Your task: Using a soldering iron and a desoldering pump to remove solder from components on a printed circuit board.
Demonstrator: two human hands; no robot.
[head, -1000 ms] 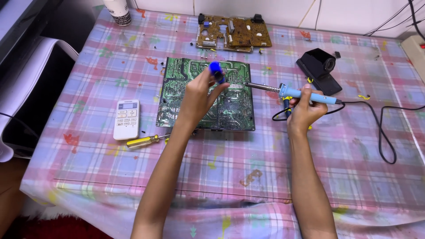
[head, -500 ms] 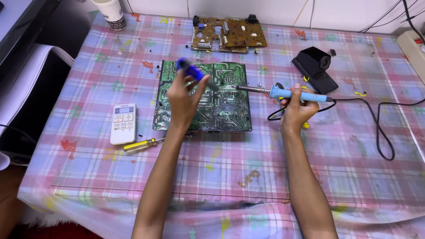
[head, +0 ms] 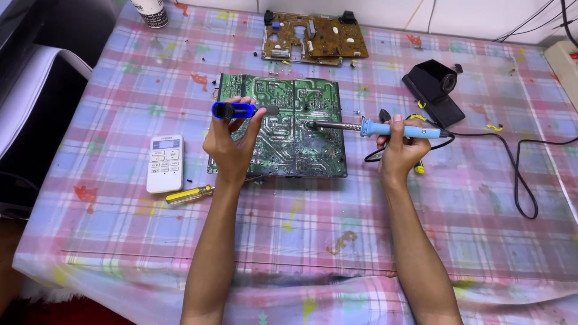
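Plaid tablecloth [head: 120, 241], circuit board [head: 283, 126], soldering iron [head: 397, 129]

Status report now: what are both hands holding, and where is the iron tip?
Left hand grips blue desoldering pump. Right hand grips soldering iron, tip over green circuit board. Nothing between tip and board.

Circuit board [head: 283, 129] centre of table [head: 337, 241]; remote [head: 165, 162] left of it; second board [head: 314, 37] above; stand [head: 433, 90] upper right.
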